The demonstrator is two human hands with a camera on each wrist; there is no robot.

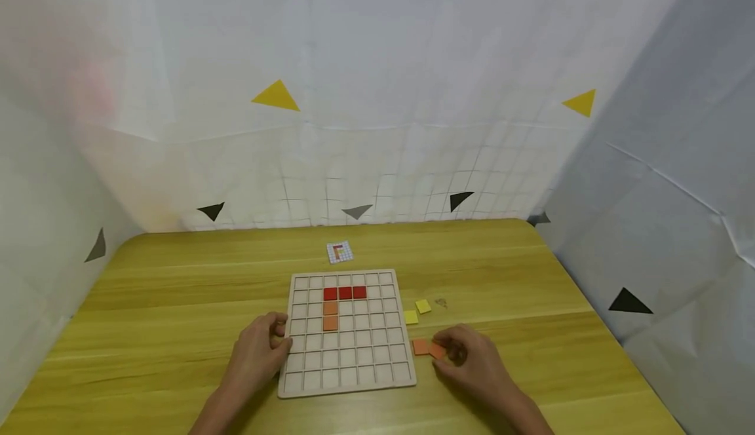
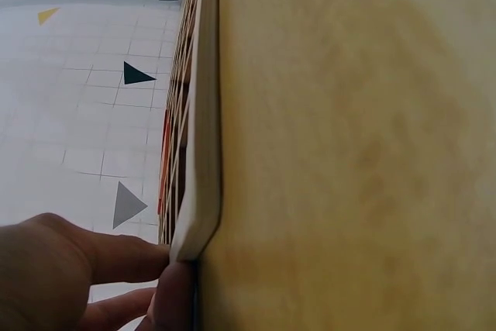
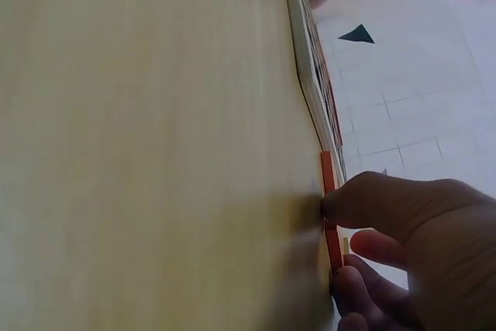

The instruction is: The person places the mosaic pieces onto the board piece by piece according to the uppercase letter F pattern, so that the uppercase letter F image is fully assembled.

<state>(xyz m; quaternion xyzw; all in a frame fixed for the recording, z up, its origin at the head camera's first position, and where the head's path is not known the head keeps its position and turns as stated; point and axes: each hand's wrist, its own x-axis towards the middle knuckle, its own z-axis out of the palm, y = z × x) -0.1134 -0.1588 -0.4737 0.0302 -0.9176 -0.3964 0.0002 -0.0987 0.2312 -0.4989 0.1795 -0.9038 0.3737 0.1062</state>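
Note:
A square wooden grid board (image 1: 348, 356) lies on the table. In its upper part are a row of red tiles (image 1: 345, 293) and a column of orange tiles (image 1: 330, 315) below the row's left end. My left hand (image 1: 257, 346) holds the board's left edge, with thumb and fingertips right at the rim in the left wrist view. To the right of the board, my right hand (image 1: 474, 363) pinches an orange tile (image 1: 437, 350) between thumb and fingers. Its edge shows in the right wrist view, low over the table. Another orange tile (image 1: 420, 347) lies beside it, close to the board.
Yellow tiles (image 1: 423, 306) lie by the board's right side, near a small dark mark (image 1: 441, 303) on the table. Behind the board is a small pattern card (image 1: 339, 252). White sheets with triangles (image 1: 277, 96) surround the wooden table (image 1: 177, 291) at the back and sides.

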